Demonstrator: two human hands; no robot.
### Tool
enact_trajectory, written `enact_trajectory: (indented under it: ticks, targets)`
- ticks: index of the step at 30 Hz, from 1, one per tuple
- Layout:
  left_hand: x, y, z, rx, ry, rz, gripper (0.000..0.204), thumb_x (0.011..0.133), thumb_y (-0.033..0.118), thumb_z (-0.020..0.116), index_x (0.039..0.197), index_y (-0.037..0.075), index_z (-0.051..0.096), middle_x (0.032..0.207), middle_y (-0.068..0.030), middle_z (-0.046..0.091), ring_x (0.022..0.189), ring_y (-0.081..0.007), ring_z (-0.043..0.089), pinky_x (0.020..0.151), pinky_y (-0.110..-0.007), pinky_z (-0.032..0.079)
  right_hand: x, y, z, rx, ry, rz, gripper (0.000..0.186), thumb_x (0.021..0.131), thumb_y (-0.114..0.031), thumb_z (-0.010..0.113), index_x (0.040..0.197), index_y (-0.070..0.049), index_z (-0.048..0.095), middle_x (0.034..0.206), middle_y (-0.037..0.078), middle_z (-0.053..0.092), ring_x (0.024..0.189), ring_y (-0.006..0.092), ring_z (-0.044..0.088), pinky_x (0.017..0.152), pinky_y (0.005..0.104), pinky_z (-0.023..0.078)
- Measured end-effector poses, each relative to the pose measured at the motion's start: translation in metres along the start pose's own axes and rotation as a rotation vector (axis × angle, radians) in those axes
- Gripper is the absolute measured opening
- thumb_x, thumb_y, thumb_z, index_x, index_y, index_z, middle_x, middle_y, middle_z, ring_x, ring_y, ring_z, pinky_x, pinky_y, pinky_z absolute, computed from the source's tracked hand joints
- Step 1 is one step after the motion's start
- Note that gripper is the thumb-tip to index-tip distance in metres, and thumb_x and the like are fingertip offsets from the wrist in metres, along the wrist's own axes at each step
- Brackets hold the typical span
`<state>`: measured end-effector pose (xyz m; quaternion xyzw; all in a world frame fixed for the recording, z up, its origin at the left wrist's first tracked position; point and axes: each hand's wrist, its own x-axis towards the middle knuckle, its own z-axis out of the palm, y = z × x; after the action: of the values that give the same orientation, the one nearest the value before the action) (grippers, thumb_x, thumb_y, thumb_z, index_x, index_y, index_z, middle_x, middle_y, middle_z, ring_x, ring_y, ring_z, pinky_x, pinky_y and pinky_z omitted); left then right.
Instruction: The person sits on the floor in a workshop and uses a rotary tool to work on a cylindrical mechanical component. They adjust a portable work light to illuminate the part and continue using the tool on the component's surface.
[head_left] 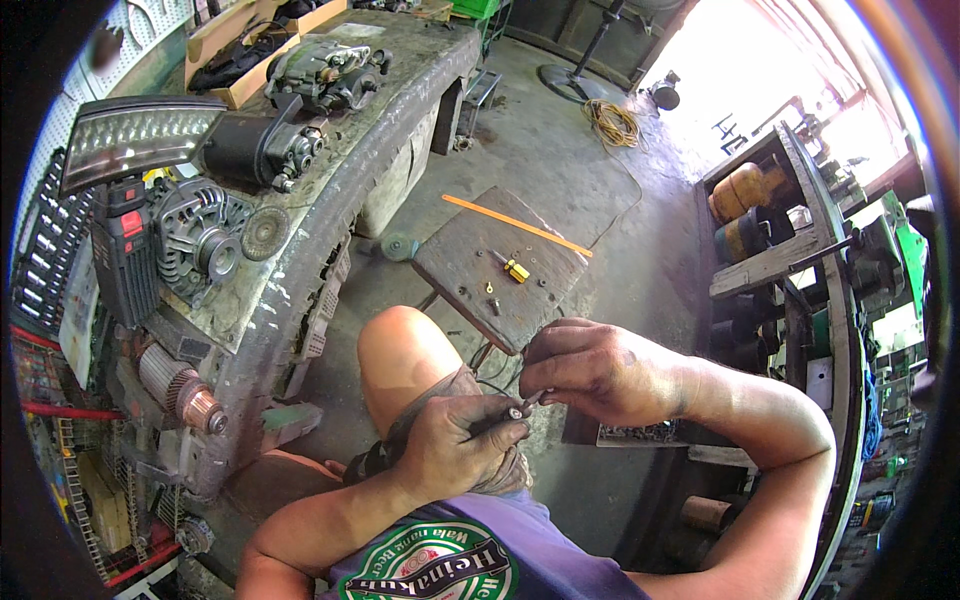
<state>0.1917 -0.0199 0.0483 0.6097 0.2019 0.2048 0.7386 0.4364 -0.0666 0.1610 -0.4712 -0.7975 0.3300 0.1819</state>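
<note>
My left hand (pixel 455 445) is closed in front of my lap, pinching a small round metal part (pixel 515 412) between thumb and fingers. Just right of it, my right hand (pixel 605 372) is closed too, its fingertips on a thin dark metal piece (pixel 538 396) that meets the small part; its exact kind is too small to tell. Ahead of both hands stands a worn wooden stool (pixel 455 265). On its top lie an orange hacksaw blade (pixel 515 225), a short yellow-handled screwdriver (pixel 514 269) and several small nuts and screws (pixel 494 303).
A greasy workbench (pixel 330 190) at left bears an alternator (pixel 205 240), a starter motor (pixel 260 148), a work light (pixel 140 140) and an armature (pixel 180 385). At right stands a wooden shelf (pixel 765 262) with a gas cylinder (pixel 745 190). Coiled yellow cable (pixel 612 123) lies on the floor.
</note>
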Motion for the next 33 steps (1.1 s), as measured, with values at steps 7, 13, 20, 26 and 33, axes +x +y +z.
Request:
enact_trajectory:
  ticks: [7,13,20,26,33]
  targets:
    - [0.000,0.000,0.001,-0.011,-0.007,0.014,0.024,0.100,0.013,0.080,0.117,-0.003,0.078,0.096,-0.0116,0.081,0.088,-0.0107,0.072,0.079,-0.031,0.058,0.003,-0.002,0.000,-0.020,-0.010,-0.047,0.027,0.093,-0.004,0.074,0.120,-0.006,0.071,0.114,0.014,0.070,0.114,0.0364,0.067,0.099,0.0471,0.054]
    - [0.000,-0.001,0.000,0.121,-0.051,0.081,0.022,0.099,0.012,0.080,0.114,-0.004,0.078,0.094,-0.0124,0.081,0.084,-0.0120,0.074,0.075,-0.032,0.059,0.007,0.002,-0.012,-0.240,-0.086,-0.315,0.038,0.089,-0.011,0.069,0.126,-0.004,0.071,0.112,0.014,0.069,0.112,0.0362,0.068,0.101,0.0468,0.055]
    - [-0.003,-0.003,0.005,0.079,0.004,0.041,0.021,0.097,0.011,0.081,0.112,-0.003,0.079,0.090,-0.0139,0.081,0.079,-0.0130,0.075,0.071,-0.032,0.058,0.004,-0.004,-0.012,-0.202,-0.263,-0.143,0.049,0.089,-0.011,0.065,0.137,-0.004,0.066,0.104,0.015,0.067,0.104,0.0345,0.070,0.091,0.0443,0.060]
    - [-0.001,-0.004,0.007,0.149,-0.005,0.055,0.018,0.095,0.011,0.082,0.108,-0.001,0.081,0.081,-0.0163,0.077,0.072,-0.0126,0.072,0.067,-0.034,0.057,0.007,-0.003,-0.012,-0.191,-0.304,-0.141,0.049,0.090,-0.009,0.063,0.140,-0.007,0.065,0.105,0.016,0.067,0.104,0.0354,0.071,0.089,0.0456,0.061]
    - [-0.001,-0.001,0.005,0.184,-0.008,0.072,0.018,0.093,0.009,0.083,0.109,0.000,0.082,0.082,-0.0169,0.077,0.072,-0.0153,0.075,0.065,-0.034,0.057,0.009,-0.013,-0.011,-0.101,-0.332,0.079,0.028,0.092,-0.010,0.065,0.120,-0.006,0.066,0.105,0.016,0.069,0.100,0.0379,0.072,0.087,0.0476,0.061]
